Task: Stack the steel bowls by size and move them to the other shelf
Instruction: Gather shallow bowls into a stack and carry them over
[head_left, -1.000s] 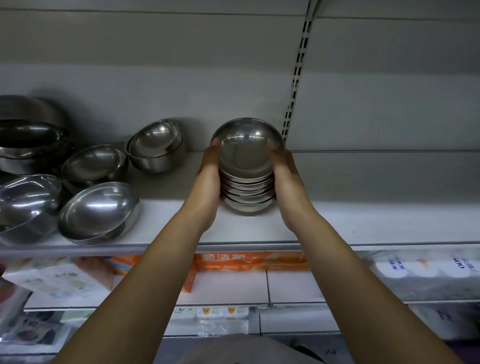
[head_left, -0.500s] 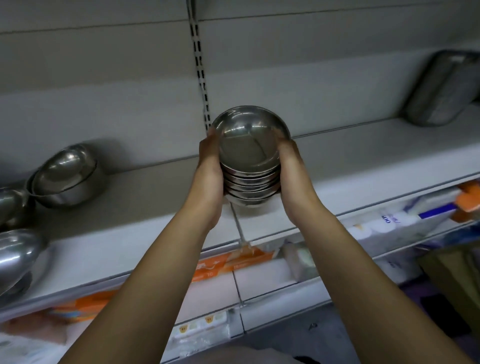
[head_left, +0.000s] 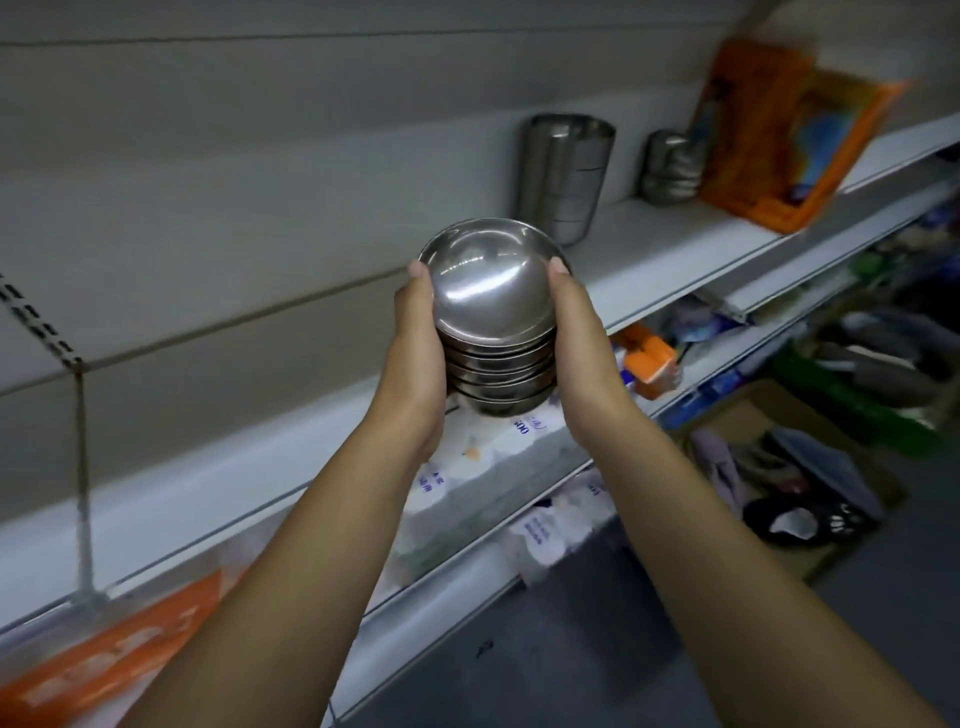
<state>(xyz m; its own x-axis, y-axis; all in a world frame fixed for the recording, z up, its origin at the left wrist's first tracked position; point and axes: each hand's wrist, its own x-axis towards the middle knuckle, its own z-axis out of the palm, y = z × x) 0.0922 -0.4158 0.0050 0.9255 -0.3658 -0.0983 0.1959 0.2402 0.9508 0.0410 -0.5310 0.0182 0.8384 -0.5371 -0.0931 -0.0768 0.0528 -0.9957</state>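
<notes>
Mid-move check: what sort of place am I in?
Probably a shop aisle: a long white display shelf, plastic-wrapped paper goods on the tier below, and stacked steel cups set out like stock.

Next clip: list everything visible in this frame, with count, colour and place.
stack of nested small steel bowls: one stack, silver, held in the air in front of the shelves
tall stack of steel containers: one, silver, on the white upper shelf
short steel stack: one, silver, right of the tall one
flat orange package: one, orange and blue, leaning at the shelf's right end
small orange box: one, lower shelf
white wrapped packs: several, lower shelf
cardboard box: one, brown, on the floor; contents blurred
left hand: holds the stack's left side
right hand: holds its right side
</notes>
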